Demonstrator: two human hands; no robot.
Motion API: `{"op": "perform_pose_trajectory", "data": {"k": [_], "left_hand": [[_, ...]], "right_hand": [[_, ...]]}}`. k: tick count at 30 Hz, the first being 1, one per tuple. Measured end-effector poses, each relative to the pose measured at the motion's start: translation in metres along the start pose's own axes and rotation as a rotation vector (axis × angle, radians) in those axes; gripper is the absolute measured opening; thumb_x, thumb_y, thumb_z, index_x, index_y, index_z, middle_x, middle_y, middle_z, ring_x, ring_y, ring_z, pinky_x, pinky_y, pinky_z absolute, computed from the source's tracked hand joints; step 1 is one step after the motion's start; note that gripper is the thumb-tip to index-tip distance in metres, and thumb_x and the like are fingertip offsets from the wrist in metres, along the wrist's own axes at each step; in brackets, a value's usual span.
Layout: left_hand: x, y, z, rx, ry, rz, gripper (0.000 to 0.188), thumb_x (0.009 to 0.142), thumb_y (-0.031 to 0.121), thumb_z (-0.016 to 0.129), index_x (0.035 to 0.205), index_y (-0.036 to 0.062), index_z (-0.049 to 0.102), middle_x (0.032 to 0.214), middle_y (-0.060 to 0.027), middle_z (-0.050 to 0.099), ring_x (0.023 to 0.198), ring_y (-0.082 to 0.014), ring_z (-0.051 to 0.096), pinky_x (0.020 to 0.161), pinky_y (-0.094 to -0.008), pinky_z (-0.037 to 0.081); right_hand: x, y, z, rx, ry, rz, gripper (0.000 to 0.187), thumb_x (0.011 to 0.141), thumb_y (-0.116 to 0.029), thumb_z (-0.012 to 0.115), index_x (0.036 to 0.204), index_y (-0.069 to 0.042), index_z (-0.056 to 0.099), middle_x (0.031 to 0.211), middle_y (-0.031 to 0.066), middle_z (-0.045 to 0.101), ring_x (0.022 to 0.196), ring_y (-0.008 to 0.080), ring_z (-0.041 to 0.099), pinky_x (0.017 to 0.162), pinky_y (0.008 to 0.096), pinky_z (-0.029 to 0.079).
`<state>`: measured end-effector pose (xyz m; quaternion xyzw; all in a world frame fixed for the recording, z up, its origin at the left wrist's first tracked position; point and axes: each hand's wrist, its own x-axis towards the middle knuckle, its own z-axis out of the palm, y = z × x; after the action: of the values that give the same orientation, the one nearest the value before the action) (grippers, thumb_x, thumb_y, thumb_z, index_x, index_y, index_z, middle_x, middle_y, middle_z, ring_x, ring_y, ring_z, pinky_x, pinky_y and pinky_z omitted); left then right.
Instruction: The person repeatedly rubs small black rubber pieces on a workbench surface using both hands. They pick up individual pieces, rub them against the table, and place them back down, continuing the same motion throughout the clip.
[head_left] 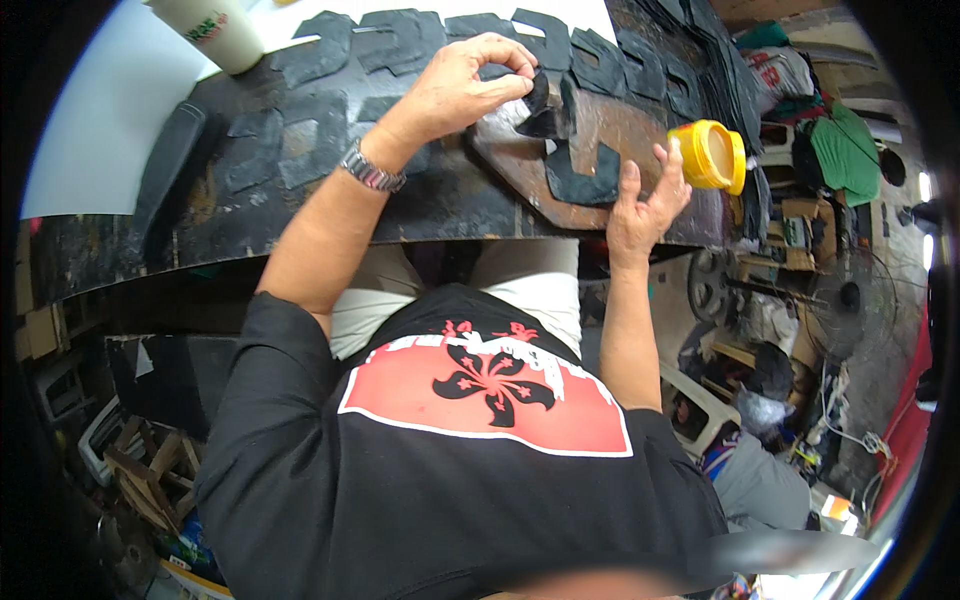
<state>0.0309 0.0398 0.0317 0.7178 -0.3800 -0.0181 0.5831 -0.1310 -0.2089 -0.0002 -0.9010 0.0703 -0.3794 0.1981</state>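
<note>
Pinching a black piece at the brown board's far left, my left hand is facing my opened right hand.

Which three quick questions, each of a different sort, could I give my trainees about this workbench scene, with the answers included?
1. Multiple choice: What is the left hand pinching?
A) a white cup
B) a small dark piece
C) a green cloth

2. True or false: The yellow tub is nearer the right hand than the left hand.

3. Fill in the blank: A notched black piece lies on a board whose colour is ____.

Key: 1. B; 2. True; 3. brown.
</note>
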Motion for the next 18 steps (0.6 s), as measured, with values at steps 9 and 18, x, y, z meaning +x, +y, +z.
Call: {"op": "perform_pose_trajectory", "data": {"k": [9, 18], "left_hand": [[-0.109, 0.053, -0.05, -0.703, 0.626, -0.207, 0.017, 0.096, 0.006, 0.065, 0.111, -0.0009, 0.067, 0.102, -0.0031, 0.068, 0.092, -0.0103, 0.064, 0.09, -0.0262, 0.051], [-0.155, 0.07, -0.099, -0.445, 0.658, -0.226, 0.018, 0.097, 0.007, 0.056, 0.11, -0.0001, 0.066, 0.114, -0.0118, 0.07, 0.102, -0.0138, 0.065, 0.097, -0.0299, 0.049]], "right_hand": [[-0.003, 0.0, 0.001, 0.001, 0.008, 0.024, 0.066, 0.091, -0.024, 0.071, 0.151, -0.014, 0.045, 0.133, 0.0081, 0.06, 0.131, 0.0304, 0.05, 0.117, 0.0647, 0.017], [-0.001, -0.001, 0.001, -0.008, 0.009, -0.021, 0.067, 0.093, -0.024, 0.07, 0.153, -0.016, 0.042, 0.133, 0.0093, 0.06, 0.13, 0.0296, 0.051, 0.117, 0.0632, 0.019]]}}
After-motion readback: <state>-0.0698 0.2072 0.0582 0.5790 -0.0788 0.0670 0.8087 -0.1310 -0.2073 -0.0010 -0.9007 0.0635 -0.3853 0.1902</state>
